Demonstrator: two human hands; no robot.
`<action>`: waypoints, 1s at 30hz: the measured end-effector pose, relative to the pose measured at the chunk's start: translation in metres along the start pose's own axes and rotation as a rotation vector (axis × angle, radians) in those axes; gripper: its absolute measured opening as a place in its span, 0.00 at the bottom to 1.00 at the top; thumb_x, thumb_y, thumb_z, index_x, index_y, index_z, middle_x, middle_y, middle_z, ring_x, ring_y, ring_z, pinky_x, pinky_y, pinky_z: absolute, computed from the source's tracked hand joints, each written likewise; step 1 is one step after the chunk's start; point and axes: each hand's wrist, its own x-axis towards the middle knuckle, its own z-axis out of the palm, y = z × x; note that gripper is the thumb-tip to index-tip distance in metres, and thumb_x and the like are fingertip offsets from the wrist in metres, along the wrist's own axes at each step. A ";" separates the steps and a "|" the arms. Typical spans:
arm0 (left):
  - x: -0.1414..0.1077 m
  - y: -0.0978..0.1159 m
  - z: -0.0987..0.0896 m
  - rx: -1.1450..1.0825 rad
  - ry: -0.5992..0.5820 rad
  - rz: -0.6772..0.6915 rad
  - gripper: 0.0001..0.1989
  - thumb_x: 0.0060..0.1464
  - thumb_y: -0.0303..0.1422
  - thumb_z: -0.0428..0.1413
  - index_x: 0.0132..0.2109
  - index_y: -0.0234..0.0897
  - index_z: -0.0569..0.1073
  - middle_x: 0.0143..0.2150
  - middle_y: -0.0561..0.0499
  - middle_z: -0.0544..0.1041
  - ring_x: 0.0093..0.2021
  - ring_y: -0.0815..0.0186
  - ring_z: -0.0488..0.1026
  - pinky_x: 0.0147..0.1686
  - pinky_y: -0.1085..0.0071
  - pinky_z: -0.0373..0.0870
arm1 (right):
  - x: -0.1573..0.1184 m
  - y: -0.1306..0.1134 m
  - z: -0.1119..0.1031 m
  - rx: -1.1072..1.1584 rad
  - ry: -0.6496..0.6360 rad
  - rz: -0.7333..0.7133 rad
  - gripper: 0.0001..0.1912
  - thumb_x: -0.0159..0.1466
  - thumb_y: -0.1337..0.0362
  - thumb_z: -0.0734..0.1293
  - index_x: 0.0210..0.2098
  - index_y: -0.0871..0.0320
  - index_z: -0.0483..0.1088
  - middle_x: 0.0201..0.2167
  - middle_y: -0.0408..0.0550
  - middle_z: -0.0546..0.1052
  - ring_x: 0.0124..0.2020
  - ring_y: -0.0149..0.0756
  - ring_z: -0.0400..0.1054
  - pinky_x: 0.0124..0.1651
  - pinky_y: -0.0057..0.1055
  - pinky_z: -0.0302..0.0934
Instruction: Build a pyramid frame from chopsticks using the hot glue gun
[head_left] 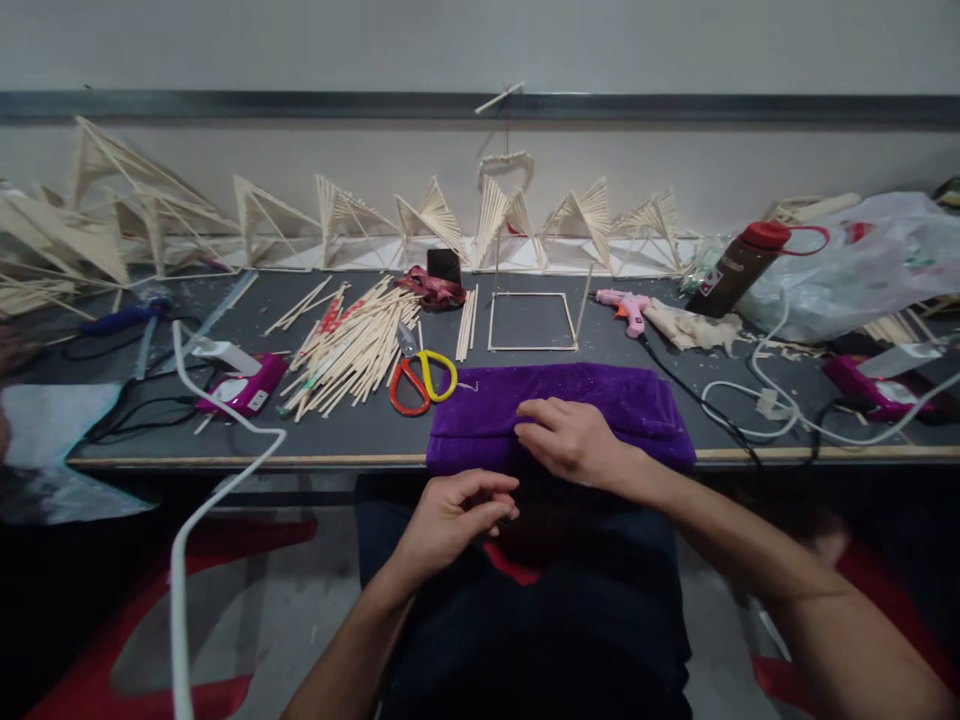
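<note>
Cloth (649,388), deep purple, plush-looking and folded into a flat oblong, lies along the near edge of the dark grey counter (375,435), its long axis running left to right across the person's front. The right hand (574,440) is the nearer one: it is over the cloth's middle, fingers loosely bent; whether its fingertips touch or pinch the fabric, I cannot tell. The left hand (454,515) hangs lower, in front of the counter's edge, thumb and forefinger a narrow gap apart, with nothing visible between them.

Beyond the cloth, ahead and slightly left of the right hand's grip, lies a square open frame of thin pale wooden sticks (533,349); an upright stick (584,305) rises at its near right corner. Just left of it, a small row of loose pale sticks (467,322) points away from the person. Farther left spreads a heaped pile of pale wooden sticks (352,350), with scissors with orange-red and yellow handles (418,357) between pile and cloth. A pink glue gun (634,310) sits right of the frame, nozzle toward it.

Of containers, a dark bottle with a red lid (731,275) slants at the right, contents indiscernible; beside it, a whitish see-through plastic bag (847,265) bulges with crumpled material.
</note>
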 end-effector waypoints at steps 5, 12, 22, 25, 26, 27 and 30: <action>0.002 0.008 -0.002 0.088 0.012 -0.013 0.13 0.57 0.37 0.65 0.46 0.34 0.84 0.30 0.49 0.84 0.29 0.67 0.78 0.28 0.75 0.72 | 0.021 0.012 0.012 0.024 -0.256 0.066 0.17 0.77 0.65 0.59 0.43 0.58 0.80 0.49 0.53 0.82 0.38 0.35 0.72 0.35 0.34 0.55; 0.013 0.019 -0.040 0.556 0.485 0.306 0.13 0.64 0.37 0.56 0.46 0.39 0.84 0.33 0.50 0.83 0.33 0.64 0.80 0.39 0.70 0.76 | 0.067 0.024 0.022 0.051 -0.469 0.116 0.18 0.77 0.62 0.58 0.49 0.61 0.78 0.48 0.56 0.80 0.43 0.39 0.74 0.37 0.36 0.54; 0.045 0.004 -0.095 1.278 0.535 0.290 0.15 0.69 0.31 0.53 0.56 0.37 0.81 0.56 0.44 0.83 0.55 0.53 0.81 0.52 0.62 0.76 | 0.119 0.006 0.057 0.098 -0.506 0.131 0.19 0.76 0.60 0.59 0.55 0.57 0.79 0.58 0.57 0.77 0.51 0.48 0.77 0.41 0.38 0.67; 0.049 0.003 -0.100 1.382 0.500 0.324 0.15 0.71 0.32 0.52 0.56 0.38 0.81 0.53 0.44 0.84 0.54 0.55 0.81 0.49 0.65 0.75 | 0.128 0.000 0.061 0.108 -0.544 0.153 0.22 0.77 0.60 0.56 0.52 0.58 0.80 0.56 0.60 0.78 0.52 0.50 0.77 0.44 0.39 0.70; 0.051 0.003 -0.102 1.412 0.491 0.353 0.16 0.72 0.33 0.51 0.56 0.38 0.81 0.52 0.43 0.84 0.54 0.56 0.81 0.47 0.67 0.75 | 0.132 -0.002 0.061 0.120 -0.552 0.174 0.23 0.77 0.59 0.55 0.52 0.59 0.81 0.56 0.60 0.79 0.52 0.51 0.78 0.45 0.40 0.70; 0.052 0.003 -0.104 1.439 0.489 0.391 0.16 0.72 0.33 0.50 0.56 0.38 0.81 0.51 0.42 0.84 0.53 0.56 0.81 0.44 0.67 0.74 | 0.137 -0.003 0.060 0.137 -0.562 0.204 0.24 0.77 0.59 0.55 0.51 0.60 0.81 0.55 0.61 0.79 0.52 0.51 0.78 0.45 0.40 0.71; 0.058 0.002 -0.113 1.474 0.561 0.532 0.19 0.72 0.36 0.47 0.56 0.36 0.80 0.51 0.39 0.83 0.49 0.54 0.81 0.38 0.65 0.72 | 0.151 -0.004 0.055 0.240 -0.569 0.345 0.28 0.78 0.52 0.54 0.51 0.64 0.79 0.54 0.62 0.82 0.51 0.51 0.79 0.47 0.40 0.71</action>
